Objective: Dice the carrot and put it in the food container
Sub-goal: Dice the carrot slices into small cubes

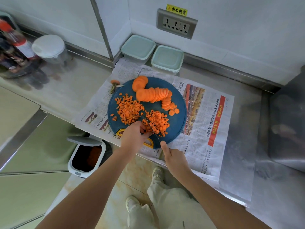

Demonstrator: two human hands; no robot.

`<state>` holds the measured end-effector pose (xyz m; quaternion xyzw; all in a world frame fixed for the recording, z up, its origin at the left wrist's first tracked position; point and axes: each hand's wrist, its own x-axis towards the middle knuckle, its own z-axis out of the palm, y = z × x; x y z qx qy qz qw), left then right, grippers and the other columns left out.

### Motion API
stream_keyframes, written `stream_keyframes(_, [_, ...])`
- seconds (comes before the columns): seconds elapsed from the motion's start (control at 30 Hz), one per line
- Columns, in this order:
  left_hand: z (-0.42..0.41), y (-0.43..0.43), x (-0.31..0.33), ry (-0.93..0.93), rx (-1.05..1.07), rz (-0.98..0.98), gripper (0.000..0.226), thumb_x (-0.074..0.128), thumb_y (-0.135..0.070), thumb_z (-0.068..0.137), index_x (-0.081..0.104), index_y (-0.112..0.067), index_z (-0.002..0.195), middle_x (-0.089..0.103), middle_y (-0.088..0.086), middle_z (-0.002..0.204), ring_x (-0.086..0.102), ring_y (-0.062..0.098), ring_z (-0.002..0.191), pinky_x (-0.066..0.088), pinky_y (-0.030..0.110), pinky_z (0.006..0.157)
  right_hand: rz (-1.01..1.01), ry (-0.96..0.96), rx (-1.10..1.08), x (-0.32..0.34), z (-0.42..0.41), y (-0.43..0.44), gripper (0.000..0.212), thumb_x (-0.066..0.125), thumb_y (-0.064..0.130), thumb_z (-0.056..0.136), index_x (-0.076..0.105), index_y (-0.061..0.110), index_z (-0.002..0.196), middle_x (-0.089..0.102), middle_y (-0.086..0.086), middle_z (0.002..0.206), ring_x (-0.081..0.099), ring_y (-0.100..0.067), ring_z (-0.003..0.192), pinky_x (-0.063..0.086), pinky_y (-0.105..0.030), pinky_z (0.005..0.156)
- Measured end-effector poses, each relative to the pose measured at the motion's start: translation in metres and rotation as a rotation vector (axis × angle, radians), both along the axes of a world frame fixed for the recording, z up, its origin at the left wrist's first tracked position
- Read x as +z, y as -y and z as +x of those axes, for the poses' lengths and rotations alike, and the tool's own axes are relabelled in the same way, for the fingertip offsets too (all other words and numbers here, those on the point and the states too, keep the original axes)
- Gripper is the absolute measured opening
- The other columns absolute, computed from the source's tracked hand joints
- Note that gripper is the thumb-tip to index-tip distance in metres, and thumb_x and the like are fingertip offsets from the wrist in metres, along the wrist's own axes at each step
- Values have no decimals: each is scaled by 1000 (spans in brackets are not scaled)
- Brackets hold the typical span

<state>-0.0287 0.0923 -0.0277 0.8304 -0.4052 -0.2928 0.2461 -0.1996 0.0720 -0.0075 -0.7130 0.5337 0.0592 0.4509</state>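
Observation:
A round blue cutting board (pixel 177 119) lies on newspaper. Carrot slices (pixel 153 94) fan across its far half. Diced carrot (pixel 129 110) is heaped at the left, and a second heap of dice (pixel 158 122) lies at the near middle. My left hand (pixel 134 138) presses carrot pieces down at the near edge of that heap. My right hand (pixel 173 158) grips a knife handle, thumb up; the knife blade (pixel 151 127) runs through the dice beside my left fingers. Two lidded food containers (pixel 138 47) (pixel 167 59) stand behind the board by the wall.
The carrot top (pixel 114 85) lies on the newspaper (pixel 212 123) left of the board. Jars and a white-lidded canister (pixel 49 47) stand at the far left. An open bin (pixel 86 157) sits on the floor below the counter edge. A socket (pixel 176 23) is on the wall.

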Motion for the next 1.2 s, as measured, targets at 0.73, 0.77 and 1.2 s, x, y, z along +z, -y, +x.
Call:
stream_keyframes(0.73, [-1, -5, 6, -70, 70, -27, 32, 78, -18, 78, 60, -10, 103, 60, -2, 91, 60, 18, 86, 46, 28, 75, 239, 87, -207, -7, 3, 20, 65, 30, 67, 93, 46, 13, 60, 44, -3, 54, 42, -12, 43, 36, -26, 47])
stream_keyframes(0.77, [-1, -5, 5, -69, 74, -29, 33, 79, -19, 77, 60, -11, 102, 60, 0, 92, 59, 18, 87, 45, 28, 74, 193, 109, -174, -7, 2, 18, 66, 28, 67, 93, 41, 14, 55, 41, -3, 52, 38, -12, 41, 34, -26, 48])
stream_keyframes(1.2, [7, -1, 5, -18, 38, -5, 10, 73, -19, 83, 71, -13, 91, 63, -7, 75, 59, 9, 72, 46, 23, 69, 44, 28, 31, 2, 2, 17, 67, 22, 61, 96, 39, 11, 55, 43, -8, 58, 45, -19, 55, 42, -30, 64])
